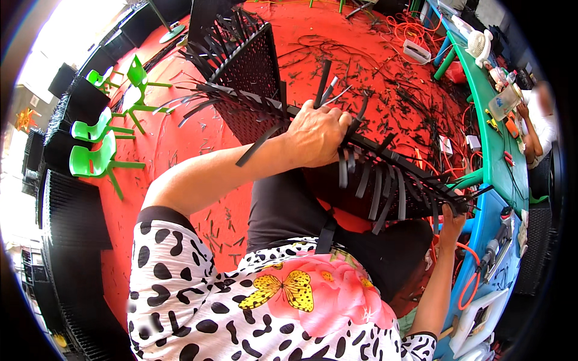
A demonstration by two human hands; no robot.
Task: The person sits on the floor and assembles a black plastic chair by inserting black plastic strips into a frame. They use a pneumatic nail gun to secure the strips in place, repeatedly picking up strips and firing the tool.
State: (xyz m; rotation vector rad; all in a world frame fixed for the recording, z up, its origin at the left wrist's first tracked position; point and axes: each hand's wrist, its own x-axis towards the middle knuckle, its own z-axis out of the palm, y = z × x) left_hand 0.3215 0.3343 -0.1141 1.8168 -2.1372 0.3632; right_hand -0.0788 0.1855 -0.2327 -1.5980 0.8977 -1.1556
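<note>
A black woven panel piece (pixel 244 63), like woven plastic rattan on a frame, stands across my lap, with many loose black strips (pixel 378 192) sticking out along its edges. My left hand (pixel 319 135) is closed over the frame's top edge near the middle, its fingers wrapped around the rim and strips. A thin pale-tipped piece pokes up beside those fingers; its kind is unclear. At the frame's right end, my right hand (pixel 451 224) grips the corner from below, partly hidden by hanging strips.
Black strip scraps (pixel 385 84) litter the red floor (pixel 198 198). Small green chairs (pixel 96 155) stand at left. A green table (pixel 490 150) and a blue table (pixel 481 240) with tools run along the right. Orange cords (pixel 409 30) tangle near the table legs. Another person (pixel 536 120) sits beyond the table.
</note>
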